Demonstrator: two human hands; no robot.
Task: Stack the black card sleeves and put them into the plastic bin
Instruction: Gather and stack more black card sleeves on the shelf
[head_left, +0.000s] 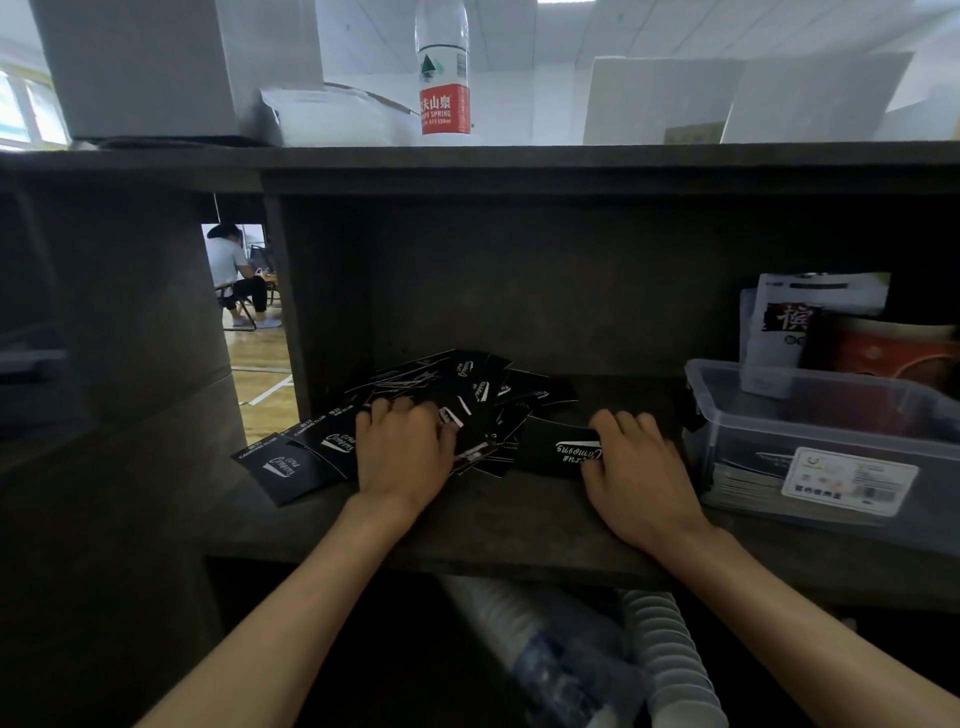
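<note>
Black card sleeves (467, 405) scattered in a loose heap on the dark shelf (493, 525), left of the plastic bin (831, 441), some fanned out toward the shelf's left edge. Left hand (405, 452) pressed flat on the heap, fingers (384, 410) spread and relaxed. Right hand (639, 467) nearer the bin, fingers curled onto a single sleeve (561, 449) lying just beside the heap. More sleeves stacked inside the bin. Water bottle (443, 73) upright on the ledge above the bin's shelf.
</note>
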